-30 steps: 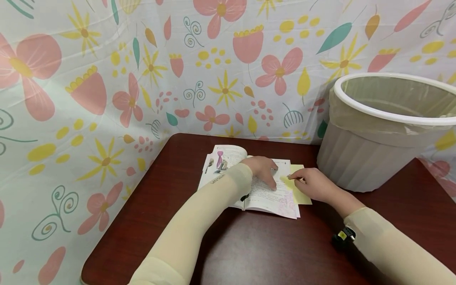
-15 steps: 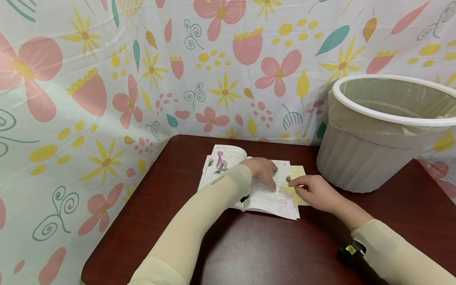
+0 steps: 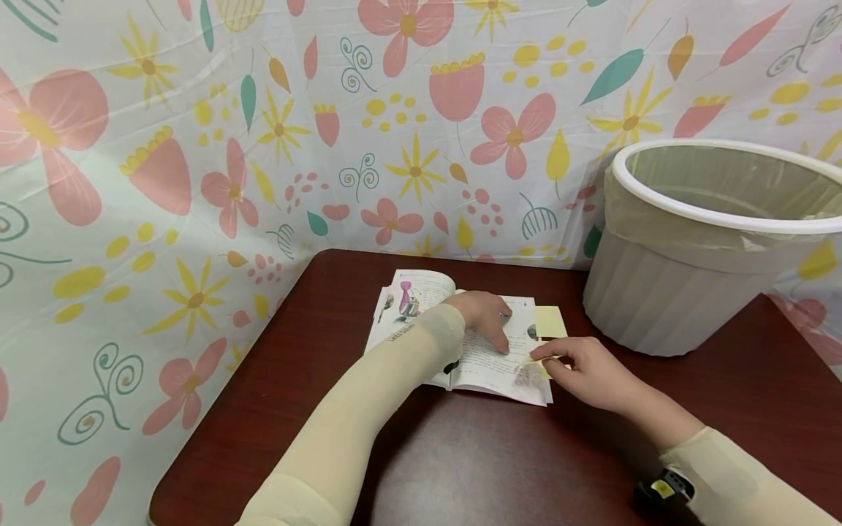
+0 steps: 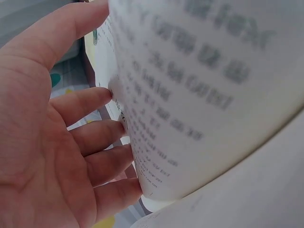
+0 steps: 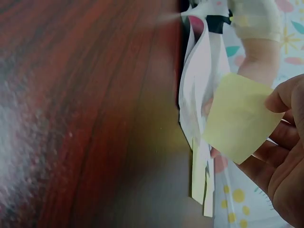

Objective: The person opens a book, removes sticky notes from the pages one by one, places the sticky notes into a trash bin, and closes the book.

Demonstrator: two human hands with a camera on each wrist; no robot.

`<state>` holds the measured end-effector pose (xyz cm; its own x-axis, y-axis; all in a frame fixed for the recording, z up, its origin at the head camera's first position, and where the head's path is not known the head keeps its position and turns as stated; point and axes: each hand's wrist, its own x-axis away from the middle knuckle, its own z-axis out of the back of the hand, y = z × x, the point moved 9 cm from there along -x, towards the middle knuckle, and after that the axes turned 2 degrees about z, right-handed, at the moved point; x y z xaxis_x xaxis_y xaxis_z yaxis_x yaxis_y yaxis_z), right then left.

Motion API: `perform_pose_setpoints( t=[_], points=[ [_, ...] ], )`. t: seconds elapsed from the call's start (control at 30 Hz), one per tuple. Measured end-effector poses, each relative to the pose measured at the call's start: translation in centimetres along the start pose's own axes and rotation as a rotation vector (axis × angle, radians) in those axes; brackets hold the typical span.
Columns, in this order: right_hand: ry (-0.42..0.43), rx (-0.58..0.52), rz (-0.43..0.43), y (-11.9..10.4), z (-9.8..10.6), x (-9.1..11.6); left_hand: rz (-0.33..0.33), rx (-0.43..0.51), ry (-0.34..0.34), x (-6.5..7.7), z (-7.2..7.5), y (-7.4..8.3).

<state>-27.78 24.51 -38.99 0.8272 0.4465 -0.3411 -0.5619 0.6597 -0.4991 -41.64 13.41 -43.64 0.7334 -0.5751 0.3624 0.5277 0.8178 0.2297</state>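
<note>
An open book (image 3: 483, 374) lies on the dark red-brown table (image 3: 434, 453), with printed text and a picture on its left page. My left hand (image 3: 484, 315) rests on the right-hand page, fingers spread. In the left wrist view, the fingertips of my left hand (image 4: 71, 137) touch the curved printed page (image 4: 166, 99). At the book's right edge, my right hand (image 3: 590, 371) pinches a yellow sticky note (image 5: 242, 116) between thumb and fingers, tilted up off the page. Another yellow sticky note (image 3: 550, 321) pokes out from the book's right side.
A grey trash bin (image 3: 658, 285) with a white rim and a liner stands at the table's back right. Behind the table hangs a flower-printed cloth (image 3: 395, 146). The table's left edge (image 3: 240, 380) runs beside the cloth.
My right hand has moved toward me and slightly right, lifting the pinched sticky note over the lower part of the page. My left hand stays in place on the book.
</note>
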Motion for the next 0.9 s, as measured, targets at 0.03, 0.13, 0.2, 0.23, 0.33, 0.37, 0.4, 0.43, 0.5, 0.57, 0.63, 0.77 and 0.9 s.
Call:
perform_pose_setpoints(
  t=[0.03,0.13,0.2,0.23,0.33,0.37,0.4,0.43,0.5,0.57,0.63,0.77,0.9],
  points=[
    [0.007,-0.003,0.016,-0.3,0.0,0.0,0.001,-0.001,-0.001,-0.1,0.0,-0.1],
    [0.022,-0.011,0.051,-1.0,0.1,0.0,-0.001,-0.003,0.000,-0.1,-0.1,-0.2],
    [0.021,-0.026,0.066,-1.5,0.2,-0.1,-0.001,-0.005,0.000,-0.1,-0.1,-0.2],
    [0.020,-0.033,0.073,-1.7,0.3,-0.2,0.000,-0.004,0.000,-0.1,-0.1,-0.3],
    [0.011,-0.043,0.099,-2.7,0.8,-0.5,0.004,0.004,0.004,0.0,-0.1,-0.4],
    [0.006,-0.043,0.115,-3.2,1.1,-0.7,0.006,0.009,0.006,0.0,-0.1,-0.4],
    [0.001,-0.042,0.131,-3.8,1.4,-0.9,0.009,0.013,0.009,0.1,-0.1,-0.5],
    [-0.007,-0.043,0.149,-4.3,1.7,-1.0,0.009,0.016,0.013,0.1,-0.1,-0.6],
    [-0.025,-0.044,0.195,-5.7,2.6,-1.5,0.011,0.026,0.017,0.1,-0.1,-0.7],
    [-0.050,-0.048,0.236,-7.0,3.5,-2.0,0.011,0.032,0.021,0.1,-0.1,-0.8],
    [-0.062,-0.028,0.285,-8.3,4.7,-2.5,0.011,0.039,0.024,0.1,-0.1,-0.9],
    [-0.061,0.057,0.360,-10.8,7.7,-3.9,0.020,0.056,0.025,0.3,0.0,-1.3],
    [-0.044,0.134,0.380,-12.9,11.2,-5.6,0.021,0.060,0.024,0.3,0.0,-1.4]
  ],
)
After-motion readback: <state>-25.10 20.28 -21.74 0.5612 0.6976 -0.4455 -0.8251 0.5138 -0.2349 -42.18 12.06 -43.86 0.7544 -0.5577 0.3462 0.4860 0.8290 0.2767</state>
